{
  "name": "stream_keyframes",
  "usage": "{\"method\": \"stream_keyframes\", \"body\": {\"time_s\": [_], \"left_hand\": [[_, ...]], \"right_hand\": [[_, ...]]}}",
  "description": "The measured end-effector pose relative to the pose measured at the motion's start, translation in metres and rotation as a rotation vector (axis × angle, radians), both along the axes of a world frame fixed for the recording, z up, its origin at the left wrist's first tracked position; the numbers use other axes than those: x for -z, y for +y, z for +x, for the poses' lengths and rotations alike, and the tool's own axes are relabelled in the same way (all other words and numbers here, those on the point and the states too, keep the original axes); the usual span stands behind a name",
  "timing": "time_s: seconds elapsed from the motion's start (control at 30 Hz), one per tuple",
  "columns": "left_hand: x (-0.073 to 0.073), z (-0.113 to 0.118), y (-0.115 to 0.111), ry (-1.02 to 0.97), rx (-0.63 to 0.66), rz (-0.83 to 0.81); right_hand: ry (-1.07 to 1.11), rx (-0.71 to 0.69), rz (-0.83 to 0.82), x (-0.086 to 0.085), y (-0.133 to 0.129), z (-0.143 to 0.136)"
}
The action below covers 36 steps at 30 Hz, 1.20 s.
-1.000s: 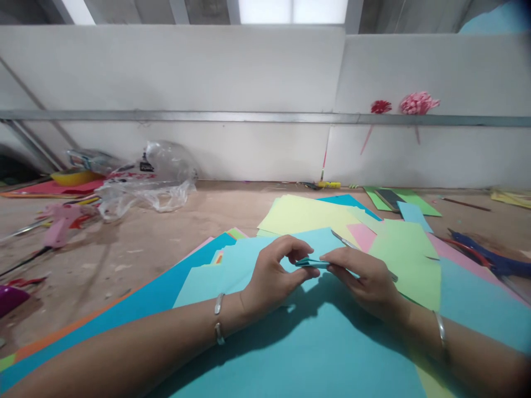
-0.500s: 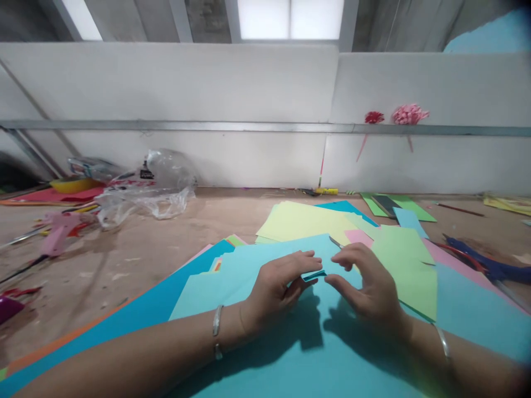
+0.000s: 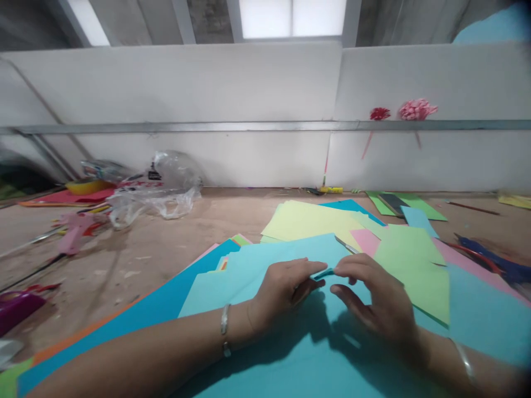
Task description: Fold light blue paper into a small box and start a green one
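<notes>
A small teal paper piece (image 3: 323, 274) is pinched between the thumb and fingers of my left hand (image 3: 286, 287), above a large light blue sheet (image 3: 265, 376). My right hand (image 3: 375, 293) is just to the right, its thumb and index finger apart. The right index fingertip is at the right end of the teal piece; whether it presses on it is hard to tell. Behind the right hand, a thin metal tool (image 3: 345, 245) lies on the paper. Pale green paper (image 3: 415, 265) and yellow sheets (image 3: 309, 218) lie around the hands.
A pink glue gun (image 3: 77, 232) and a clear plastic bag (image 3: 161, 193) are on the left. Dark blue-handled pliers (image 3: 493, 257) lie at the right. Two paper flowers (image 3: 417, 109) stand at the metal rail. A purple object (image 3: 20, 309) is at the left edge.
My right index finger has come over to the end of the teal piece, which is tilted up slightly more. The view has shifted a little, moving the surroundings right.
</notes>
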<state>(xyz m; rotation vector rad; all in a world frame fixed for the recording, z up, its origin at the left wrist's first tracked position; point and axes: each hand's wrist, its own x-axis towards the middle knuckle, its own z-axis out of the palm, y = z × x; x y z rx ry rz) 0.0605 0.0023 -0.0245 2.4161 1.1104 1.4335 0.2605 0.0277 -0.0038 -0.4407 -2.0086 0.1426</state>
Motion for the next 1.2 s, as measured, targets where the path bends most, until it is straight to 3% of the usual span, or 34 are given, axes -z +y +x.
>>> {"method": "stream_keyframes", "body": {"time_s": [0.1, 0.37, 0.53, 1.0, 1.2], "left_hand": [[-0.002, 0.001, -0.002, 0.007, -0.002, -0.034], [0.0, 0.002, 0.002, 0.032, -0.058, -0.131], [-0.006, 0.002, 0.0, 0.029, 0.014, -0.183], [-0.009, 0.003, -0.003, 0.004, 0.162, -0.079], [-0.011, 0.003, -0.004, 0.002, 0.147, -0.068]], "right_hand": [[0.0, 0.032, 0.01, 0.002, 0.002, 0.002], [-0.047, -0.064, 0.037, 0.004, 0.005, 0.003], [-0.057, -0.03, -0.015, 0.003, 0.003, 0.002], [-0.013, -0.11, 0.026, -0.016, -0.006, 0.0], [-0.009, -0.15, 0.052, -0.016, -0.009, -0.004]]}}
